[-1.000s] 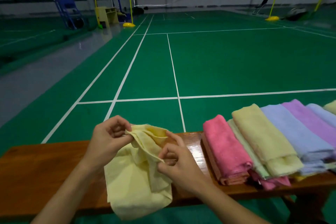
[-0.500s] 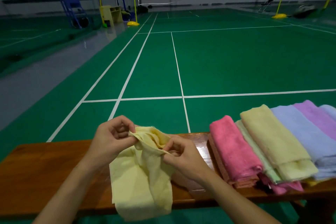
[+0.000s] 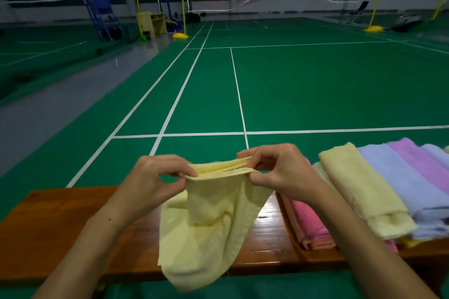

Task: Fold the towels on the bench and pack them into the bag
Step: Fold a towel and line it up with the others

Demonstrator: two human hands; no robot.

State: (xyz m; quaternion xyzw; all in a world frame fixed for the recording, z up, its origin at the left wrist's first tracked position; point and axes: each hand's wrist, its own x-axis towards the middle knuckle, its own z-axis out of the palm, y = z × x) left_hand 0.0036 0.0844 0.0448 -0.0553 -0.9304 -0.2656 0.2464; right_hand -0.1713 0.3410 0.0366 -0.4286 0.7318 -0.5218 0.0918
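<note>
I read this as the folding step, early in it: I have the yellow towel (image 3: 213, 226) up off the desk (image 3: 60, 221), its top edge gathered in layers and stretched level between my two hands, while the rest hangs loose and crumpled down past the near edge of the desk. My left hand (image 3: 150, 182) pinches the left end of that edge, thumb and fingertips closed tight on the cloth with the other fingers curled; my right hand (image 3: 281, 172) pinches the right end the same way, thumb under and fingers over the stacked layers. Neither grip holds anything else, and both are clamped on the towel alone. The two hands are close together, so the edge is held only over a short span. To the right on the desk lies a row of folded towels, overlapping one another: pink (image 3: 308, 223) nearest my right arm, then pale yellow (image 3: 359, 187), blue (image 3: 398, 177) and purple (image 3: 422, 165) farther right. No bag shows in this view, so packing looks some way off. The next move, as I judge it, calls for squaring the corners, shaking the hanging part flat, then laying it on the bare wood at left to fold it over.
</note>
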